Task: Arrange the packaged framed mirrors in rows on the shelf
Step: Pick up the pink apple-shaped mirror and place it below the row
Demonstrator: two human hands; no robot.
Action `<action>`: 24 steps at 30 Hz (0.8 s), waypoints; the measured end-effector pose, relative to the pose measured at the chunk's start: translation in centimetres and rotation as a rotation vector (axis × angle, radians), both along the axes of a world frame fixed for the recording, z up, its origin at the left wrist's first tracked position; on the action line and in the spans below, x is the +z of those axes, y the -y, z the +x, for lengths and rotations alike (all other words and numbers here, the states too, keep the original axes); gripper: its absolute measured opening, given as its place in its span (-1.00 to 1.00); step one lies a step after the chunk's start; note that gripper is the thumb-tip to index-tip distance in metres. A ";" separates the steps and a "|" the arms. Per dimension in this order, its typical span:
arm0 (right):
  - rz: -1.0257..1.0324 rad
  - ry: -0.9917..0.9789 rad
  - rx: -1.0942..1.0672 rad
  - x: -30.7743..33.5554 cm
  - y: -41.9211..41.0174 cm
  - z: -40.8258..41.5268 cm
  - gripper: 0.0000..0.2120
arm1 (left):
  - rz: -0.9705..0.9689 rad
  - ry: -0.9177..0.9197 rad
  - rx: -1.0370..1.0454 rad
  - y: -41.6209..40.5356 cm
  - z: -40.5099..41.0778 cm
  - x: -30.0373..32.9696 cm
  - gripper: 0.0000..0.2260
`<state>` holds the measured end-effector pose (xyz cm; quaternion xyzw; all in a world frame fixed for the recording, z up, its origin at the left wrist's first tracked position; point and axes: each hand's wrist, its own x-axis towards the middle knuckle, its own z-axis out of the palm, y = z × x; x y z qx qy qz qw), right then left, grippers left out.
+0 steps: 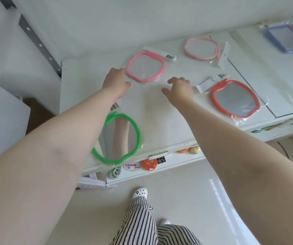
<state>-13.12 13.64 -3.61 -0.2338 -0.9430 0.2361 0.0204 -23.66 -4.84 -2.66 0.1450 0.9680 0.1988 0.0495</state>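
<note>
Several packaged mirrors lie flat on the white shelf top point(156, 117). A bright pink framed mirror point(145, 67) is at the back, and my left hand point(116, 81) touches its left edge with fingers curled on the wrapper. My right hand point(179, 89) hovers open just right of it, holding nothing. A red framed mirror point(236, 100) lies to the right and a pale pink one point(202, 48) behind it. A green framed mirror point(119, 138) sits at the front left edge, partly under my left forearm. A blue framed mirror point(283, 38) lies far right.
A lower shelf point(159, 172) holds small goods: an orange round pack point(149, 164), hair ties point(115, 172) and yellow items point(194, 150). A perforated metal upright point(36, 39) runs along the wall at left. My striped trousers and white shoe point(140, 192) stand on the tiled floor.
</note>
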 end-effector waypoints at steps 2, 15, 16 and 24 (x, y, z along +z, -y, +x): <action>0.034 -0.057 -0.037 -1.6 -0.1 -1.4 -0.58 | 0.029 -0.001 0.013 -0.4 -1.3 -1.3 -0.53; -0.007 -0.167 -0.143 -4.0 1.7 -6.1 -0.55 | 0.251 -0.043 0.129 -3.6 -4.7 -4.7 -0.68; -0.051 -0.169 -0.165 -3.8 1.8 -6.1 -0.55 | 0.305 -0.033 0.156 -3.7 -4.6 -4.3 -0.69; -0.618 -0.242 -0.402 0.7 1.6 -3.8 -0.64 | 0.779 0.276 0.448 -4.0 -1.2 -0.6 -0.74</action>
